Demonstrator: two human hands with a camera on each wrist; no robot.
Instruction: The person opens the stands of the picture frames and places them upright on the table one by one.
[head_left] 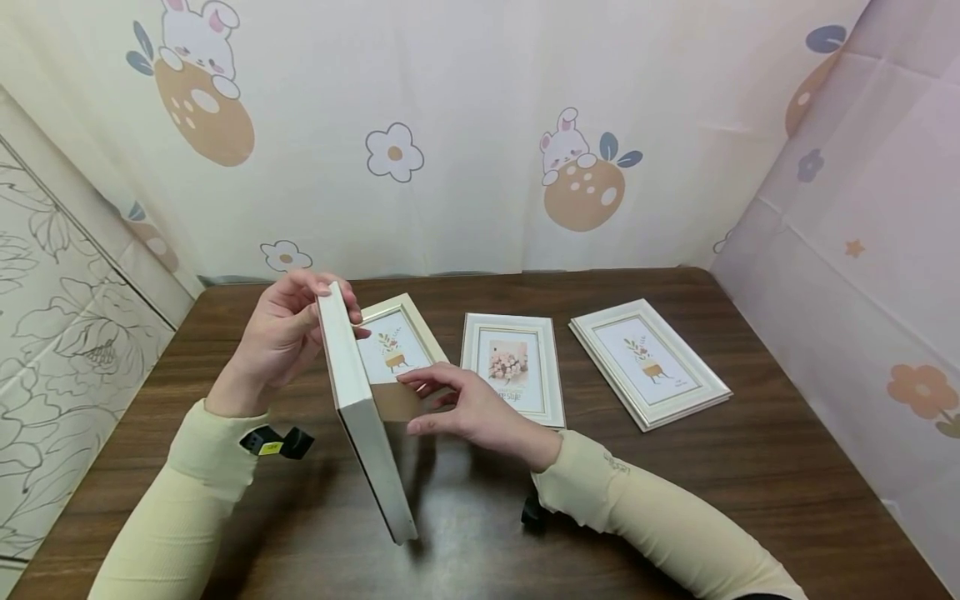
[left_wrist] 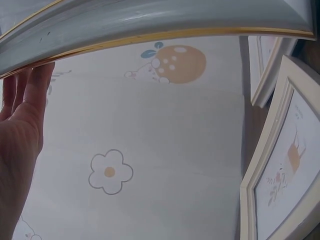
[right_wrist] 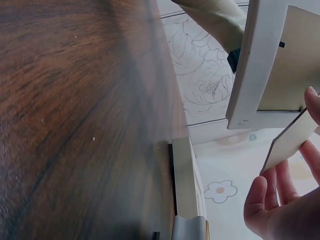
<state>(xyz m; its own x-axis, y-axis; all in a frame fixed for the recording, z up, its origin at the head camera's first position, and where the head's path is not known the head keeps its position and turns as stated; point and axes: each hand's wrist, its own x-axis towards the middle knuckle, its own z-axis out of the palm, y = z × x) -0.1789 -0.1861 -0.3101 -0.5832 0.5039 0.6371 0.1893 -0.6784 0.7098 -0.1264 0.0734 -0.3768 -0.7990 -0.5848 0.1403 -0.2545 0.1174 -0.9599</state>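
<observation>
A white picture frame (head_left: 356, 383) stands tilted on its edge over the table, its narrow side toward the head camera. My left hand (head_left: 281, 329) grips its upper end, thumb on one side and fingers on the other. In the left wrist view the frame's gold-lined front molding (left_wrist: 165, 35) runs across the top. From the frame's back juts a flat tan stand leg (right_wrist: 290, 142), swung away from the backing (right_wrist: 292, 60). My right hand (head_left: 476, 412) holds this leg by its free end, between thumb and fingers.
Three more picture frames lie on the dark wood table (head_left: 480, 517): a cream one (head_left: 423, 329) partly hidden behind the hands, a white one with a flower photo (head_left: 555, 383), and another white one (head_left: 693, 396) at the right, apparently on a stack. A patterned curtain (head_left: 465, 217) hangs behind.
</observation>
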